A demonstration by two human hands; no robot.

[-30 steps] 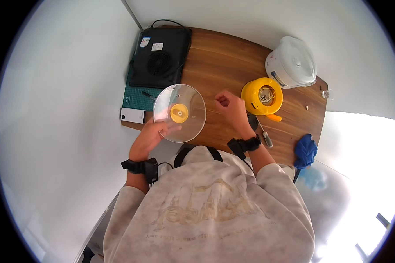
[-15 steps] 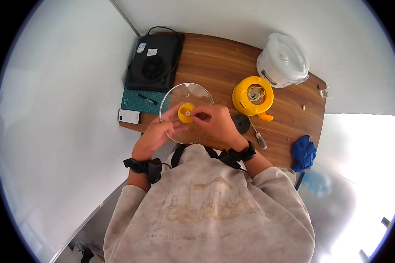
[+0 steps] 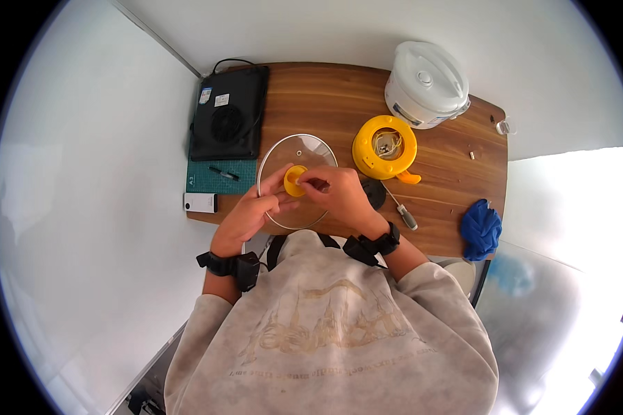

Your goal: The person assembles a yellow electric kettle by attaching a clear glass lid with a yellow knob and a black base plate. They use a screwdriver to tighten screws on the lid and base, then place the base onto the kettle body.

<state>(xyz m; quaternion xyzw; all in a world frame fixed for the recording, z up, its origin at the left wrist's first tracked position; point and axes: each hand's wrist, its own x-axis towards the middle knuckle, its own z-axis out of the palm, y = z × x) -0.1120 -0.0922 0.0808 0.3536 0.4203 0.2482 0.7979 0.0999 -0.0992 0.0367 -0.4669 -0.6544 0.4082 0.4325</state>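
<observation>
A round glass lid with a metal rim is held up in front of me by my left hand. The thumb is at the near left rim and the other fingers show through the glass, beneath it. At the lid's centre is a yellow cup-shaped knob. My right hand reaches over the lid from the right, thumb and index finger pinched at the knob's hollow. A small pale bit shows at those fingertips, too small to name.
Right of the lid lie a yellow ring-shaped appliance base, a black disc and a screwdriver. A white lidded pot, blue cloth and small glass stand farther right. A black cooktop overlaps a green mat, beside a white device.
The view has tilted, so the table's things sit differently in the picture. My right fingertips stay at the yellow knob and now cover more of its hollow. My left hand keeps its hold.
</observation>
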